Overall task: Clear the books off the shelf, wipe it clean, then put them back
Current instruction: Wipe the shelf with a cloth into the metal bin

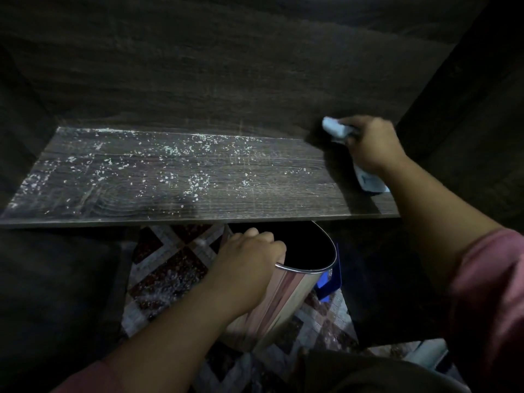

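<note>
Now I'm wiping: my right hand [374, 144] grips the cloth [334, 127] at the back right corner of the shelf [283, 199], my left hand [249, 252] holds the bin [283, 302] by its rim under the front edge, so next I likely sweep the crumbs [195, 181] forward into it; no books show.

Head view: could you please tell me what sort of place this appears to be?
Probably a home, at a dark wooden shelf unit: the shelf board is strewn with white specks, patterned floor tiles lie below, and a shiny metal bin is held under its front edge.
</note>
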`<move>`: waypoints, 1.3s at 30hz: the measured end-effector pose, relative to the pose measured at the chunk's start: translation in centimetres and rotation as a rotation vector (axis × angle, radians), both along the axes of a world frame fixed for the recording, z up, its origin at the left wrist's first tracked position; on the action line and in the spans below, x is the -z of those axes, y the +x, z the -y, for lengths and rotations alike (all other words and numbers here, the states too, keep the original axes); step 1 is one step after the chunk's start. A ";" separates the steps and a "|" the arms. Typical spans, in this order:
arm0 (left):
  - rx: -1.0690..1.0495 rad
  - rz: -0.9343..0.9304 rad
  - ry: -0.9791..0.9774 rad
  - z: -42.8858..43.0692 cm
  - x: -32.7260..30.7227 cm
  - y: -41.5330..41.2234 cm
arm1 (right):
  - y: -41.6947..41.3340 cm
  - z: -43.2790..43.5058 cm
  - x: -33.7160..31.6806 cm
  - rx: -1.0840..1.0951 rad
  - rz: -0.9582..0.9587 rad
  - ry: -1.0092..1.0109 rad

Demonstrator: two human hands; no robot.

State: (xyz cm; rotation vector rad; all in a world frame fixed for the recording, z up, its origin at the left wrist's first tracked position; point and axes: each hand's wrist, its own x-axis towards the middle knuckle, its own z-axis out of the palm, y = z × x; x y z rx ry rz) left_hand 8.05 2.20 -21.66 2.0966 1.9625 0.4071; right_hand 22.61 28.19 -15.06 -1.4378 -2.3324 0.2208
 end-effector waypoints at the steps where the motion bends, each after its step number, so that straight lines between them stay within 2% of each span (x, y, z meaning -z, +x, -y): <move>1: -0.004 0.001 0.001 0.0 -0.1 -0.1 | 0.9 -0.9 0.6 0.072 0.040 -0.018; 4: -0.010 0.012 -0.001 0.2 -0.4 -0.1 | 3.0 -1.4 2.7 0.129 0.193 -0.190; 7: -0.025 -0.008 -0.022 0.3 -0.9 0.0 | 3.7 -0.4 4.0 0.091 0.114 -0.327; 10: -0.022 -0.035 -0.039 0.3 -1.3 0.0 | 1.9 1.4 4.1 0.078 0.057 -0.325; 14: -0.007 -0.040 -0.052 0.4 -1.2 -0.1 | -1.7 5.4 4.3 -0.111 0.001 -0.267; 19: 0.018 -0.038 -0.003 0.6 -1.1 -0.1 | -4.5 10.1 4.6 -0.203 -0.053 -0.286; 21: 0.030 -0.030 0.020 0.7 -1.0 -0.1 | -4.5 10.6 4.1 -0.131 -0.104 -0.286; 24: 0.034 -0.013 0.026 0.9 -0.8 -0.3 | -2.4 9.0 2.4 0.101 -0.197 -0.194; 26: 0.035 -0.004 0.026 0.9 -0.7 -0.6 | 0.0 6.5 1.6 0.261 -0.160 -0.148; 28: 0.034 0.001 0.030 1.0 -0.7 -0.9 | 2.6 4.8 1.6 0.344 -0.040 -0.171; 31: 0.026 0.008 0.038 1.1 -0.5 -1.2 | 5.3 4.0 3.6 0.404 0.003 -0.292; 35: 0.015 0.001 0.033 1.2 -0.7 -1.4 | 3.1 4.8 4.3 0.422 -0.080 -0.277; 39: 0.011 0.001 0.021 1.3 -0.7 -1.4 | -1.6 7.4 4.8 0.202 -0.084 -0.236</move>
